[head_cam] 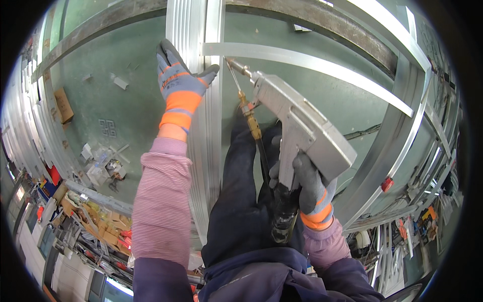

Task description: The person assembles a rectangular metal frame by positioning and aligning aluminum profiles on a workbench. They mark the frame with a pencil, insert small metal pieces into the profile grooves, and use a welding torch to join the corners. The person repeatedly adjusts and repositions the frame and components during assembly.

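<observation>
My left hand (183,77), in a grey and orange work glove, lies flat with its thumb spread on a long ribbed metal profile (203,124). A flat metal strip (302,64) butts against that profile just right of my thumb and runs to the right-hand frame. My right hand (311,188), gloved the same way, grips the handle of a handheld laser welding gun (302,113). The gun's coppery nozzle (238,67) points at the joint of strip and profile. Beside it runs a brass-fitted wire-feed tube (249,113), its thin tip close to the joint.
Metal profiles form a frame (396,139) on the right, with a red object (387,184) on it. A dark steel beam (324,26) crosses behind. Stacked profiles (30,124), a cardboard box (63,105) and floor scraps (107,162) lie left. Cluttered boxes (109,228) fill the lower left.
</observation>
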Demonstrator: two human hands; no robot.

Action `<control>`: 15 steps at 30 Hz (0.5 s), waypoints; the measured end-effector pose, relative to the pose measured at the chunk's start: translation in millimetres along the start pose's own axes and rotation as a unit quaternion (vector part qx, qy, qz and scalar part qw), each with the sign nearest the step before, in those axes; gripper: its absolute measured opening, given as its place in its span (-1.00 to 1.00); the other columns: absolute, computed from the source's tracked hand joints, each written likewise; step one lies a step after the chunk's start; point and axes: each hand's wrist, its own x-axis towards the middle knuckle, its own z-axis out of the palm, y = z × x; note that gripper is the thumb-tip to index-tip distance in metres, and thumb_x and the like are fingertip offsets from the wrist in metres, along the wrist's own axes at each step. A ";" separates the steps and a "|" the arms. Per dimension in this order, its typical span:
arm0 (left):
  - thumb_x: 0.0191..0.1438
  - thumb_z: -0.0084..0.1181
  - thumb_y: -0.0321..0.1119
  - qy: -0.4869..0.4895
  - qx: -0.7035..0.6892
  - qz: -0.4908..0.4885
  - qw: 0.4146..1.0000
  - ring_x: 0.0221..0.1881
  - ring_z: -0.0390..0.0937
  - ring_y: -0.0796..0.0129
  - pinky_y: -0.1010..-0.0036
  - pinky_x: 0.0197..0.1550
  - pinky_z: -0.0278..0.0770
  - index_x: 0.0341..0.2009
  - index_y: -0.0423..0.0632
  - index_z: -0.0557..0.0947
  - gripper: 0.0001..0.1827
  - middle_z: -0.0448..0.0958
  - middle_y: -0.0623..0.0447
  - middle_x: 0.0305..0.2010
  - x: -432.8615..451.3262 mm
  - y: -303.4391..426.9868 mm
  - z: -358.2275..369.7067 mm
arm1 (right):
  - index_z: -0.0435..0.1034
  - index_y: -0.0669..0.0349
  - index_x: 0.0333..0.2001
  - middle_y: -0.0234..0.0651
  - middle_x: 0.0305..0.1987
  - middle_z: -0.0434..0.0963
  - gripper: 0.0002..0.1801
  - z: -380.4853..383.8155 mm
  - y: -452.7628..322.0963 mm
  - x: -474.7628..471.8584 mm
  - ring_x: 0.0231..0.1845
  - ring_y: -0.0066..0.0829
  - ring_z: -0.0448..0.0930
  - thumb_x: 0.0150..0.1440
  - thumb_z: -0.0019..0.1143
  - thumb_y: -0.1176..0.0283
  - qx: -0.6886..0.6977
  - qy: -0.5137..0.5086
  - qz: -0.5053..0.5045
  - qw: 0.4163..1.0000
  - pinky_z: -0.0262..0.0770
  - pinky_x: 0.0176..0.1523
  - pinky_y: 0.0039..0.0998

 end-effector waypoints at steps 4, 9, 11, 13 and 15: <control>-0.35 0.51 0.06 -0.032 -0.102 0.002 0.994 0.37 0.08 -0.20 0.19 0.36 0.15 0.38 -0.23 -0.03 0.34 0.06 -0.35 0.38 -22.8 -23.2 -7.9 | 0.36 0.50 -0.02 -0.04 -0.36 0.59 -0.55 -0.4 0.5 5.4 -0.59 -0.39 0.58 0.18 -0.04 0.29 0.035 0.000 -0.032 0.999 0.55 -0.47 -0.44; -0.32 0.49 0.04 -0.031 -0.101 -0.017 0.994 0.30 0.20 -0.24 0.19 0.33 0.21 0.37 -0.24 0.02 0.28 0.18 -0.38 0.31 -91.2 -36.0 -16.8 | 0.35 0.44 -0.04 -0.19 -0.50 0.55 -0.68 -1.8 0.0 11.3 -0.57 -0.48 0.57 0.19 0.05 0.44 0.091 -0.050 -0.013 0.994 0.49 -0.50 -0.52; -0.30 0.49 0.04 -0.029 -0.108 -0.027 0.993 0.28 0.22 -0.24 0.19 0.32 0.21 0.37 -0.24 0.03 0.27 0.20 -0.38 0.29 -107.5 -37.1 -17.6 | 0.35 0.43 -0.04 -0.19 -0.50 0.55 -0.67 -0.9 1.2 9.5 -0.58 -0.49 0.57 0.18 0.06 0.43 0.101 -0.042 -0.011 0.994 0.49 -0.50 -0.52; -0.29 0.48 0.04 -0.015 -0.119 -0.026 0.992 0.28 0.22 -0.24 0.18 0.32 0.21 0.37 -0.24 0.03 0.26 0.20 -0.37 0.29 -113.9 -37.9 -15.5 | 0.37 0.45 -0.05 -0.17 -0.53 0.55 -0.67 0.8 3.2 6.4 -0.59 -0.46 0.57 0.19 0.02 0.40 0.093 -0.024 -0.013 0.995 0.50 -0.51 -0.51; -0.26 0.46 0.04 -0.021 -0.108 -0.033 0.993 0.28 0.21 -0.23 0.15 0.32 0.19 0.37 -0.24 0.04 0.23 0.21 -0.37 0.29 -111.0 -40.0 -12.2 | 0.40 0.49 -0.08 -0.11 -0.56 0.54 -0.63 2.1 5.5 3.4 -0.63 -0.40 0.56 0.21 -0.07 0.35 0.067 -0.009 -0.021 0.997 0.51 -0.51 -0.48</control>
